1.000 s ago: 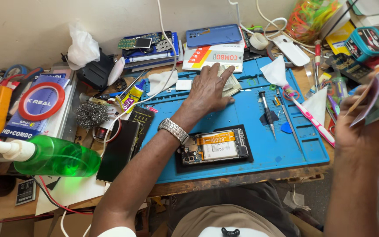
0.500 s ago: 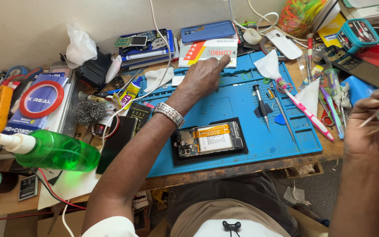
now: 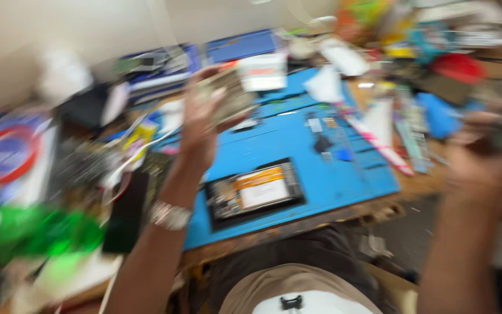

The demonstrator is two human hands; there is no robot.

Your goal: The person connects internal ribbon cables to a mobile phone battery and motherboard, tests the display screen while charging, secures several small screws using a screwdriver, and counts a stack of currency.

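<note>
Since the earlier frame our left hand [image 3: 201,125] has lifted off the blue mat [image 3: 297,145], clutching a blurred wad [image 3: 228,96] at upper centre; the opened phone [image 3: 257,189] lies below it, long axis crosswise, while our right hand [image 3: 483,163] grips something blurred.

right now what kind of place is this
Likely a phone repair bench, though the view is blurred. An opened phone lies on a blue work mat, with small tools on the mat and cluttered boxes behind. The left hand is raised over the mat.
</note>
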